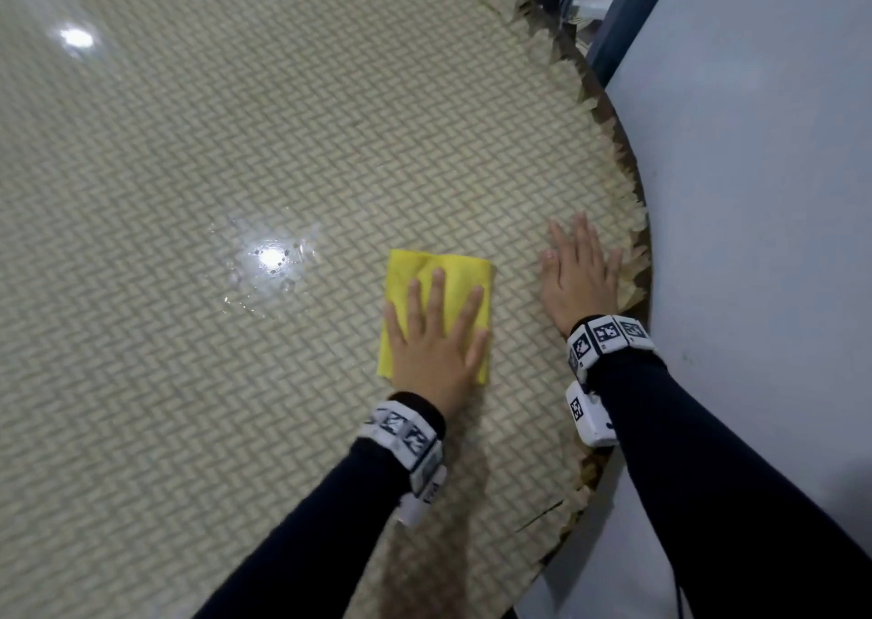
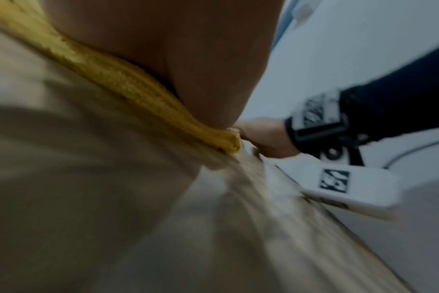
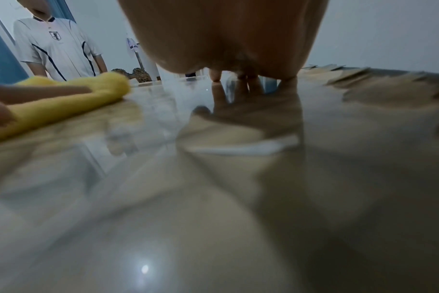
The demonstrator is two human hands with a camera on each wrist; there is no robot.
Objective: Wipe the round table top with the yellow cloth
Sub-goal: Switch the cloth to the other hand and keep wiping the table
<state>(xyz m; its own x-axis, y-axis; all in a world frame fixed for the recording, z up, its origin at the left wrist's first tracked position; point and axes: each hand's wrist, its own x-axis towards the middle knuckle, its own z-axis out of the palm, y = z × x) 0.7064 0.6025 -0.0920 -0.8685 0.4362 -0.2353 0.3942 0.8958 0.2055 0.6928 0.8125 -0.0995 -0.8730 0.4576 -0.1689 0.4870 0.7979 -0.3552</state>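
The round table top (image 1: 236, 156) is glossy glass over a woven beige mat and fills most of the head view. A folded yellow cloth (image 1: 453, 274) lies flat on it near the right edge. My left hand (image 1: 436, 335) presses on the cloth with straight, spread fingers. My right hand (image 1: 578, 274) lies flat on the bare table, to the right of the cloth and close to the rim. In the left wrist view the cloth (image 2: 128, 87) shows under my palm. The right wrist view has the cloth (image 3: 63, 101) at the left and my fingers (image 3: 251, 79) flat on the glass.
Water droplets (image 1: 269, 264) sit on the glass left of the cloth. The mat's frayed edge (image 1: 632, 203) follows the rim on the right, with pale floor (image 1: 755, 193) beyond. A person in a white shirt (image 3: 58, 49) stands past the far side of the table.
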